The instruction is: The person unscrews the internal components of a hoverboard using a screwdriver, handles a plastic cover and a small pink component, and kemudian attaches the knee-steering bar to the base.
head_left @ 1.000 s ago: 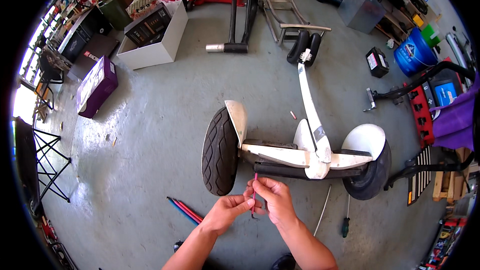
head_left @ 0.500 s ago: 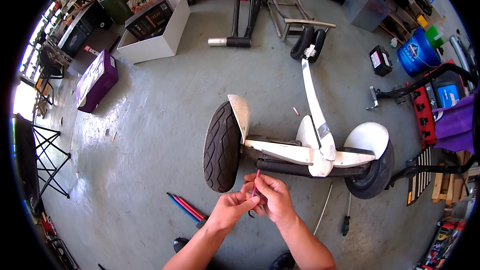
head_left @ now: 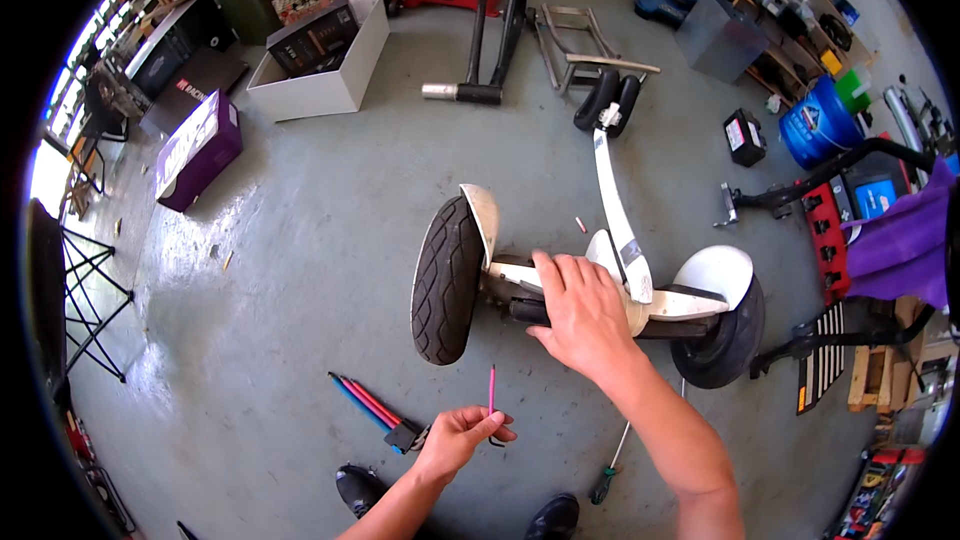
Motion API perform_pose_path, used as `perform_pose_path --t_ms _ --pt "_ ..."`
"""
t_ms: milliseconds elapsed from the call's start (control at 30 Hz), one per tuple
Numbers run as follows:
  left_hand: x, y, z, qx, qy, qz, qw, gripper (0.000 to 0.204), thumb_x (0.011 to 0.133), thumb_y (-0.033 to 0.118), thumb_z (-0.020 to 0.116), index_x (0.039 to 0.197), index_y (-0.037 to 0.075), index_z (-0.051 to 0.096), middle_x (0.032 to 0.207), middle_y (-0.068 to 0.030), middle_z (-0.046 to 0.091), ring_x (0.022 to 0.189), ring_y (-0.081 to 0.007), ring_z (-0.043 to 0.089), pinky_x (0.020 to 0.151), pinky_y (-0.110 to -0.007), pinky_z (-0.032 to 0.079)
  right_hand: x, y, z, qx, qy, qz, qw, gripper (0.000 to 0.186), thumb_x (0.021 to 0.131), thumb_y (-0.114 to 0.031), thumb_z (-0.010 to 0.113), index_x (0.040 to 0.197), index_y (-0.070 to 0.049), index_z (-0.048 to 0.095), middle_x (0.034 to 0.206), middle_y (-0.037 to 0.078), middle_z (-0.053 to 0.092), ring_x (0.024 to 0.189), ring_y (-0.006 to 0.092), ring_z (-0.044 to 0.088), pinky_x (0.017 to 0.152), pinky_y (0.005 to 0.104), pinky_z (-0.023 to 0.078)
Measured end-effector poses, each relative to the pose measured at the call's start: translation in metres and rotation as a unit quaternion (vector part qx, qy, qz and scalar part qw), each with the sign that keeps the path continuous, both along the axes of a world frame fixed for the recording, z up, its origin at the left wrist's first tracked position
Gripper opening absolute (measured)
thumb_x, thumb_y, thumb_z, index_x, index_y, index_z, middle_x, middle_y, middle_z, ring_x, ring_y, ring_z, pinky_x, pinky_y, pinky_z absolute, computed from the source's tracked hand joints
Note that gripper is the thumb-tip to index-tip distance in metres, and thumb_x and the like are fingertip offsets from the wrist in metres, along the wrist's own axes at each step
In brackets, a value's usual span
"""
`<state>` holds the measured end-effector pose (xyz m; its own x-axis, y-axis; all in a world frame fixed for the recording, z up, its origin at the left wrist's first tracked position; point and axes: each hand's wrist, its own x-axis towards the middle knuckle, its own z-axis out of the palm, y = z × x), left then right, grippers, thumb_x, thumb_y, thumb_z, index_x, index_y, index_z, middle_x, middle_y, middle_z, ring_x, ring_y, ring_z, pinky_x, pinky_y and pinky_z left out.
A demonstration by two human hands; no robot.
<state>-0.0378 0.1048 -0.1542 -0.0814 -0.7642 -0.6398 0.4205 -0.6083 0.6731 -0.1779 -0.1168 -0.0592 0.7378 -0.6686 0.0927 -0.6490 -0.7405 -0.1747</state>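
pink, seemingly hex key (head_left: 492, 388) near white scooter (head_left: 622, 228)

The right hand (head_left: 587, 318) hides part of the white scooter (head_left: 620, 222); the left hand (head_left: 458, 441) partly covers the pink rod (head_left: 492, 389).

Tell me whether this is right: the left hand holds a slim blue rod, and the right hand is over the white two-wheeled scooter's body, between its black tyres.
The colour is wrong: in the head view, the left hand holds a slim pink rod, not a blue one. The right hand is over the body of the white two-wheeled scooter, between its black tyres.
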Motion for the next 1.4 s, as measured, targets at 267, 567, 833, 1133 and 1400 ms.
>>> perform_pose_path --t_ms 267,567,833,1133,1400 --pt "-0.035 -0.028 -0.052 0.042 0.116 0.112 0.986 0.039 0.109 0.028 0.054 0.132 -0.003 0.061 0.1 -0.0101 0.074 0.09 -0.0169 0.068 0.093 -0.034 0.052 -0.001 -0.006 -0.014 0.016 -0.057 0.019 0.998 0.079 0.062 -0.025 0.094 0.128 -0.005 0.056 0.107 0.009 0.058 0.102 0.0285 0.061 0.088 0.0399 0.051" --pt "-0.019 -0.043 -0.083 0.001 -0.002 0.054 0.999 0.04 0.111 0.028 0.048 0.136 -0.001 0.059 0.099 -0.0106 0.076 0.097 -0.0163 0.066 0.096 -0.034 0.048 0.0 -0.005 -0.017 0.017 -0.056 0.005 0.998 0.078 0.061 -0.022 0.094 0.128 -0.007 0.056 0.107 0.01 0.058 0.101 0.0307 0.061 0.087 0.0419 0.051" --pt "-0.018 -0.043 -0.089 -0.001 -0.068 0.032 0.997 0.039 0.11 0.028 0.049 0.137 0.002 0.06 0.102 -0.0082 0.077 0.108 -0.0154 0.061 0.104 -0.035 0.038 0.0 -0.006 -0.017 0.013 -0.059 0.005 0.998 0.077 0.062 -0.02 0.093 0.128 -0.007 0.056 0.107 0.009 0.058 0.101 0.0292 0.06 0.088 0.0408 0.05" --pt "-0.015 -0.045 -0.086 0.004 -0.06 0.028 0.998 0.039 0.11 0.029 0.049 0.137 0.004 0.061 0.101 -0.007 0.078 0.109 -0.0151 0.061 0.104 -0.035 0.037 -0.001 -0.005 -0.019 0.01 -0.063 0.004 0.998 0.078 0.062 -0.02 0.093 0.129 -0.007 0.056 0.108 0.009 0.058 0.101 0.029 0.06 0.088 0.0407 0.05" --pt "-0.01 -0.046 -0.091 0.002 -0.03 0.026 0.999 0.039 0.11 0.031 0.05 0.138 0.006 0.061 0.102 -0.0069 0.077 0.11 -0.0166 0.059 0.105 -0.038 0.035 0.0 -0.005 -0.018 0.013 -0.062 0.0 0.998 0.077 0.063 -0.02 0.093 0.129 -0.008 0.056 0.108 0.009 0.058 0.102 0.029 0.06 0.088 0.0409 0.05"
